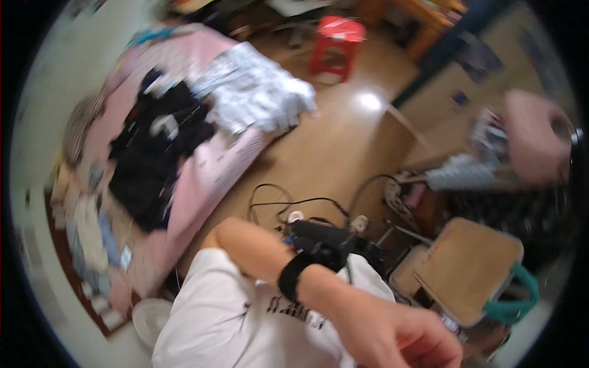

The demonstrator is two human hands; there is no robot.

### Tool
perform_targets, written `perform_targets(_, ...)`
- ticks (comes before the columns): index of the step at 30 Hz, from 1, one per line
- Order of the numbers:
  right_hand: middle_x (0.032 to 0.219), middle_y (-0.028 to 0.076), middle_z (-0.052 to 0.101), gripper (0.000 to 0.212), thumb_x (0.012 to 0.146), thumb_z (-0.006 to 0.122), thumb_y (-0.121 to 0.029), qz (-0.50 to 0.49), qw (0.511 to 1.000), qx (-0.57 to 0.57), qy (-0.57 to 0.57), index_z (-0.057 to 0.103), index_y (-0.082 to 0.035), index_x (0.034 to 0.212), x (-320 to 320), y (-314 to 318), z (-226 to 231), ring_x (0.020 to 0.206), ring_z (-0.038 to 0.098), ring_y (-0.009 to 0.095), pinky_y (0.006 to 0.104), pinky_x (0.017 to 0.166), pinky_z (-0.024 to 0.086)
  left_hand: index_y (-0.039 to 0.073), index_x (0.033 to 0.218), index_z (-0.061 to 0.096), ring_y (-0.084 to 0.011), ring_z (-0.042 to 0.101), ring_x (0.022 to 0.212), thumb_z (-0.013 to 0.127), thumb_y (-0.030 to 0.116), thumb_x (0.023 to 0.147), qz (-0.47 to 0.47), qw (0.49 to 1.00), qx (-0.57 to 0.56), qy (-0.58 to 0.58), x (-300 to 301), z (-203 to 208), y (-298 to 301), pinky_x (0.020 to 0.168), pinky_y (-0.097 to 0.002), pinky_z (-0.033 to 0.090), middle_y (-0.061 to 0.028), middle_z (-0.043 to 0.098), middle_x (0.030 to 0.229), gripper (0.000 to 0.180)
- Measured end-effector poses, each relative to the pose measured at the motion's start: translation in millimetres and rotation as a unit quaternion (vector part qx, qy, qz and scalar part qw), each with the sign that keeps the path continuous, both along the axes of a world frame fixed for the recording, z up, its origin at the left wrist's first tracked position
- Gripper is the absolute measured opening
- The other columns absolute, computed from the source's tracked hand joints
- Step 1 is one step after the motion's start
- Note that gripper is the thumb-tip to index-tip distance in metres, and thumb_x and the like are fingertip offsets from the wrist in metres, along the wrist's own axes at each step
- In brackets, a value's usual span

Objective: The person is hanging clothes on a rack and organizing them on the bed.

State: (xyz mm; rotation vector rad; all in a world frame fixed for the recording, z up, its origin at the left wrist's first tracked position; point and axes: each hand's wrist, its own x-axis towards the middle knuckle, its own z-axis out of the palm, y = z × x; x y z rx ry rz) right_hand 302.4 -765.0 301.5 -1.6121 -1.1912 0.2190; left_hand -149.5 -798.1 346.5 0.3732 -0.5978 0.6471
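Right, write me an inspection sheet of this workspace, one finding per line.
Surface: bed with a pink fabric cover, cloth items spread on it.
Things at hand: nothing seen held; a tan rounded-square panel with a pale rim lies nearby to the right.
Clutter: heap of black clothing and crumpled white cloth, both on the bed.
Hands: left hand bare, black band at its wrist, fingers bent, their grip unclear; right hand not in view.
Cables: looping thin black cable above the light-brown floor.
Surroundings: red plastic stool beyond the bed's far end; picture blurred.
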Motion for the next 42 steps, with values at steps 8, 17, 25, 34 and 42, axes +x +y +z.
perform_targets(8,0.103,0.006,0.064,0.027,0.087,0.063,-0.016,-0.137,0.982,0.028,0.126,0.064,-0.004,0.111,78.1,-76.1,32.3,0.089,0.059,0.016,0.0319,0.08,0.046,-0.003,0.107,0.055,-0.0137,0.056,0.094,0.058,0.016,0.093,-0.221,0.923,0.273,0.155,94.3,31.3,114.7,0.081,-0.0278,0.046,-0.0082,0.059,0.099,0.023)
perform_targets(17,0.08,0.001,0.064,0.017,0.08,0.064,-0.014,-0.183,0.963,-0.013,0.198,0.067,-0.001,0.09,46.0,-52.8,21.9,0.074,0.057,0.009,0.0224,0.067,0.042,0.004,0.12,0.05,-0.0342,0.052,0.112,0.049,-0.008,0.076,0.526,0.348,0.709,0.315,253.8,76.8,286.7,0.094,-0.0399,0.043,-0.0183,0.054,0.118,0.046)
perform_targets(25,0.075,0.001,0.063,0.017,0.077,0.063,-0.005,-0.056,0.935,0.015,0.349,0.066,0.002,0.091,63.0,-13.4,2.4,0.066,0.056,0.008,0.0205,0.059,0.042,0.007,0.122,0.054,-0.0312,0.036,0.132,0.058,0.005,0.074,0.597,-0.062,0.785,0.154,379.7,76.9,384.3,0.108,-0.0405,0.029,-0.0161,0.045,0.135,0.049)
perform_targets(34,0.07,0.004,0.061,0.021,0.074,0.063,-0.002,0.052,0.902,-0.025,0.427,0.067,0.006,0.092,95.0,34.9,-24.4,0.058,0.053,0.01,0.0231,0.054,0.039,0.005,0.082,0.068,-0.0352,0.043,0.124,0.062,0.012,0.07,0.551,-0.078,0.785,0.273,399.1,73.1,384.7,0.107,-0.0417,0.032,-0.0238,0.051,0.125,0.015)
perform_targets(42,0.081,0.004,0.066,0.027,0.08,0.058,-0.002,0.131,0.884,-0.026,0.449,0.065,0.007,0.104,114.2,73.6,-16.0,0.06,0.055,0.006,0.0189,0.047,0.039,0.003,0.092,0.067,-0.0323,0.049,0.116,0.064,0.008,0.069,0.501,-0.007,0.821,0.275,393.9,83.3,387.9,0.107,-0.0395,0.033,-0.0154,0.059,0.103,0.023)
